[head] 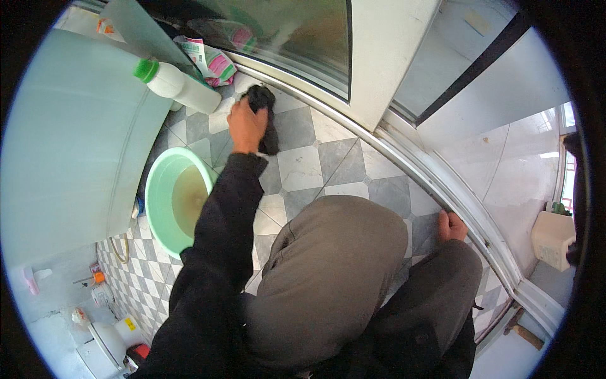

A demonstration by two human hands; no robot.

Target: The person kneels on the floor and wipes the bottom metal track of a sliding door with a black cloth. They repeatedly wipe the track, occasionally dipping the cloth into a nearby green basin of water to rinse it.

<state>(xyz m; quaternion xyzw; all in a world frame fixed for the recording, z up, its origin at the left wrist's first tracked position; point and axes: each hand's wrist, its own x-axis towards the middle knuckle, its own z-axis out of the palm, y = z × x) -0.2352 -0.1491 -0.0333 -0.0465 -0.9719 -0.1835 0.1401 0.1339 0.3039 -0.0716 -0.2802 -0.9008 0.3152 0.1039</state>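
My left hand (246, 125) is closed on a black cloth (269, 135), pressed to the grey and white tiled floor (298, 168) near the sliding door's track. Part of the cloth bunches beyond my fingers and part trails to their right. My right hand (452, 226) is low beside my right knee, close against the metal door track (428, 182); its fingers look curled, and whether it grips anything is hidden. Left of my left forearm stands a pale green plastic basin (158, 208) with murky brownish water in it.
A white bottle with a green cap (182, 87) and a crumpled printed packet (215, 64) stand beyond the basin. A pale panel (80, 137) rises at the left. A toilet (106, 343) is at the lower left, a beige plastic container (551, 239) at the far right.
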